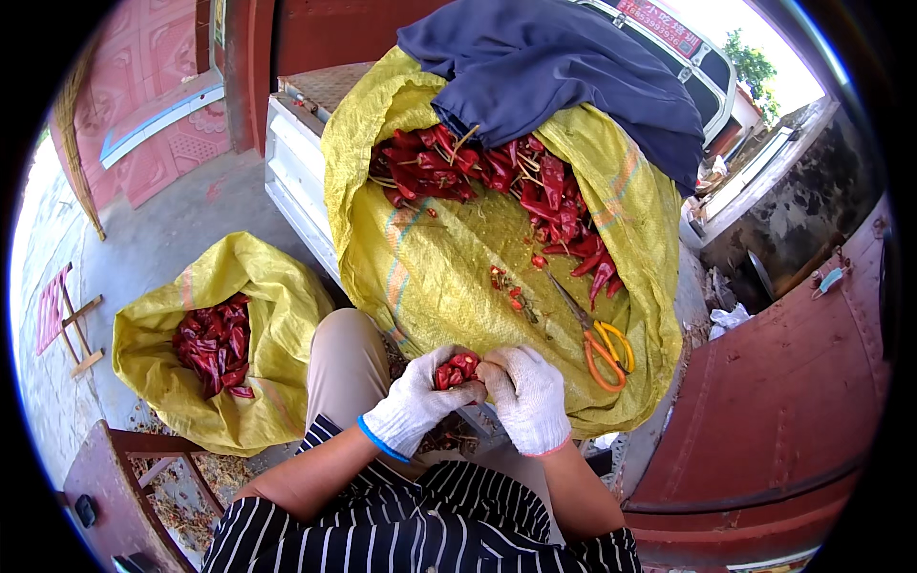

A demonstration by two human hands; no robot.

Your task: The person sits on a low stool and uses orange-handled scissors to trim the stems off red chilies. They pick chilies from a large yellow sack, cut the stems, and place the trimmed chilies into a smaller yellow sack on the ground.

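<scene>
My left hand [423,401], in a white knit glove with a blue cuff, holds a bunch of red dried chili peppers [456,370] with their cut ends up. My right hand [526,397], in a white glove with a pink cuff, touches the bunch's right side with bent fingertips; whether it pinches a pepper is hidden. Before me lies a large open yellow woven sack [444,265] with whole red chilies [423,165] heaped at its far side. Scissors [598,344] with orange and yellow handles rest on the sack, right of my hands, beside cut stem ends [514,295].
At left, a smaller yellow sack [279,301] holds red chilies [213,344]. Dark blue cloth [559,64] covers the large sack's far edge. A wooden chair [122,480] stands lower left, a folding stool [71,319] farther left. A red metal panel [766,408] rises at right.
</scene>
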